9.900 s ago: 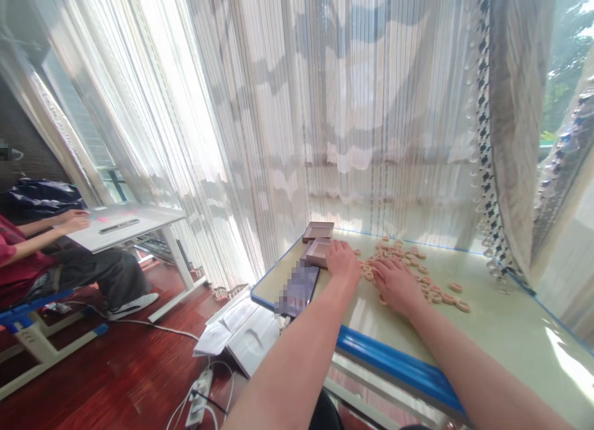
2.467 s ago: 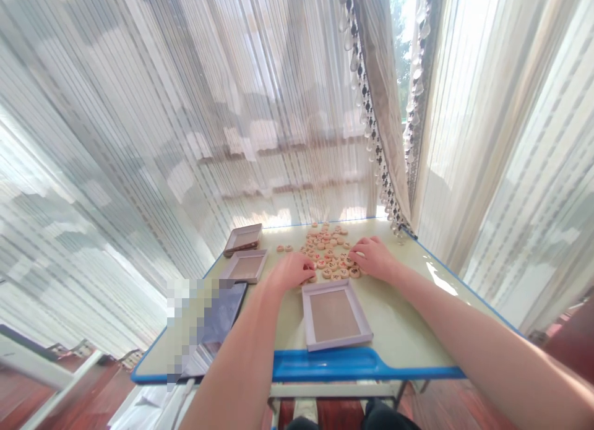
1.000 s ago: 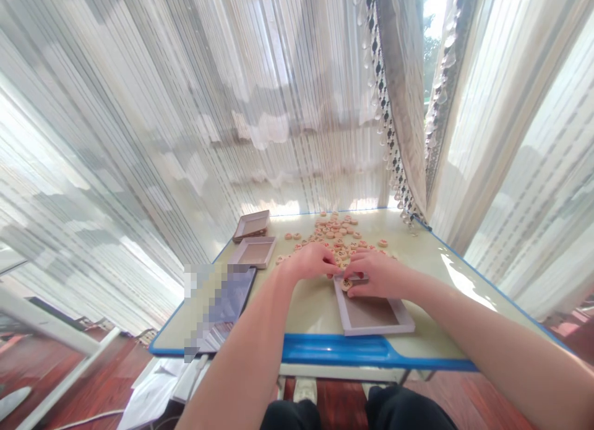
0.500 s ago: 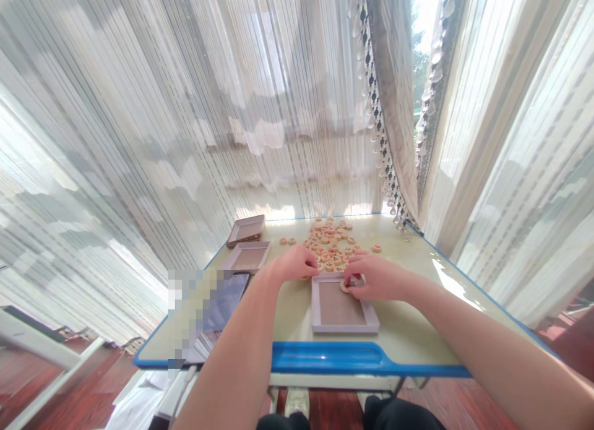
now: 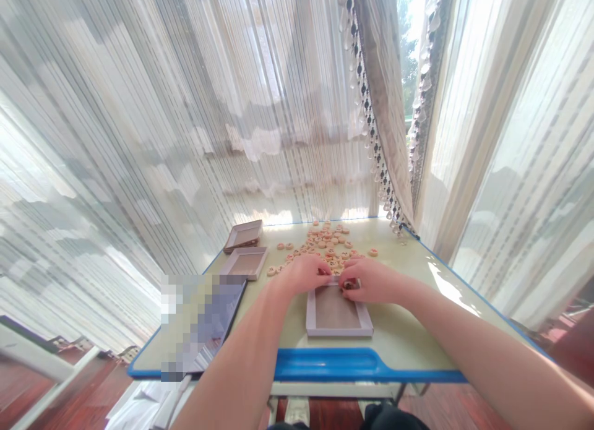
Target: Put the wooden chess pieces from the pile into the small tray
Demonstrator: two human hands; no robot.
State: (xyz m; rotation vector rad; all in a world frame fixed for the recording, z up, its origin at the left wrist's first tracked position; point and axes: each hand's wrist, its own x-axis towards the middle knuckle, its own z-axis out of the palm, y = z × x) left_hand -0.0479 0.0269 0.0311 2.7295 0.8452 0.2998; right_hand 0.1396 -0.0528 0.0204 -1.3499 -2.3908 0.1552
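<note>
Right hand (image 5: pixel 374 281) pinches a round, pale wood-toned disc with a dark mark (image 5: pixel 348 286) between thumb and fingers, over the far right corner of a shallow, square-cornered cardboard tray, white-walled and brown-floored (image 5: pixel 338 331). Left hand (image 5: pixel 305 274) curls at the tray's far left corner, fingertips bunched; cannot tell whether they grip anything. Hands close, slightly apart. Beyond: loose, thick-edged pale discs with red or dark marks (image 5: pixel 322 245), scattered on a smooth, pale yellow-green tabletop (image 5: pixel 399 331).
</note>
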